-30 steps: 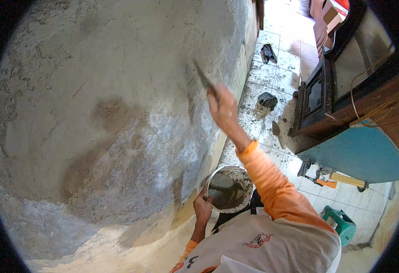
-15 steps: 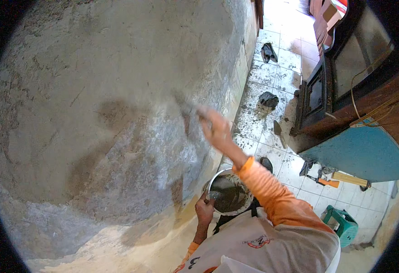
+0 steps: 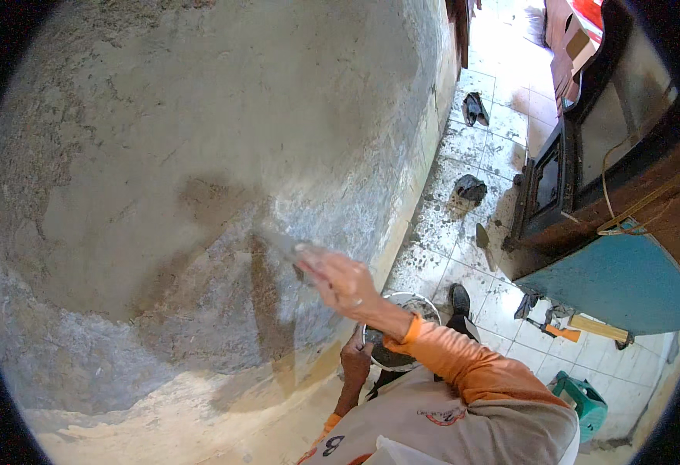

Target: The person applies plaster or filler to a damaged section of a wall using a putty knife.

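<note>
My right hand is closed round a trowel, smeared by motion, whose grey blade reaches up and left to the wall. Whether the blade touches the wall I cannot tell. Wet grey mortar coats the upper wall, while rough, patchy older surface shows lower down. At the wall's foot my left hand grips the rim of a white bucket close to my body. Grey mortar lies inside it, partly hidden by my right forearm.
White floor tiles on the right are spattered with mortar. Black crumpled bags lie there, near a dark wooden cabinet with a blue side. An orange-handled tool, a wooden piece and a green stool are nearer.
My right hand and the trowel have moved left and down along the wall, so the forearm now covers part of the bucket. My left hand stays on the rim.
</note>
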A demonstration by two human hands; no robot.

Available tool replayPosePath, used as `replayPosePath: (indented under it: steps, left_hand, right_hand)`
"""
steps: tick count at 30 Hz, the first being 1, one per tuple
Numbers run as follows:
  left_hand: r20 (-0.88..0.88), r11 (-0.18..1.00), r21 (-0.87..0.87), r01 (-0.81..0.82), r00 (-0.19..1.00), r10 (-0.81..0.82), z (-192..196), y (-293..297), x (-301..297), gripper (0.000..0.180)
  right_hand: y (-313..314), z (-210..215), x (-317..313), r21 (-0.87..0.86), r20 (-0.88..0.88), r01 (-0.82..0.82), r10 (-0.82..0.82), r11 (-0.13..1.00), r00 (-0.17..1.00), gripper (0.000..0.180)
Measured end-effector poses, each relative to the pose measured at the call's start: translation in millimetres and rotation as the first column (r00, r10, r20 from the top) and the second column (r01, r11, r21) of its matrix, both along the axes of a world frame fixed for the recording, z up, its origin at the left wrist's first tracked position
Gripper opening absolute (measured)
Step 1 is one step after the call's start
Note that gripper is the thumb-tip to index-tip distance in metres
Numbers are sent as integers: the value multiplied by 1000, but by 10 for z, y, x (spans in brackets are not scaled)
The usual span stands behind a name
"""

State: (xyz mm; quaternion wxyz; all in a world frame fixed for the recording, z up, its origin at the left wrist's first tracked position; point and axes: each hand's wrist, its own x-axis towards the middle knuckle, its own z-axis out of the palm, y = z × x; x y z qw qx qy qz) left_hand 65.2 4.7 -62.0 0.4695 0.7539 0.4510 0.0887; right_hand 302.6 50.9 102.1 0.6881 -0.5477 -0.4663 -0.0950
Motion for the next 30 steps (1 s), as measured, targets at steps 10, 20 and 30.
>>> replayPosePath:
  steps: [10,20,30]
  left_hand:
    - [-85,999,9,-39,996,40,120,-2,-146,52]
    - [79,985,155,-69,995,57,295,-49,-121,57]
    - [-21,924,29,-382,924,382,488,-417,246,62]
  right_hand:
    - [362,188,549,-26,88,240,-237,970,968,46]
    - [71,-405,1403,-111,-200,277,-294,954,935,30]
    - [920,368,2574,-33,-128,405,-406,914,905,32]
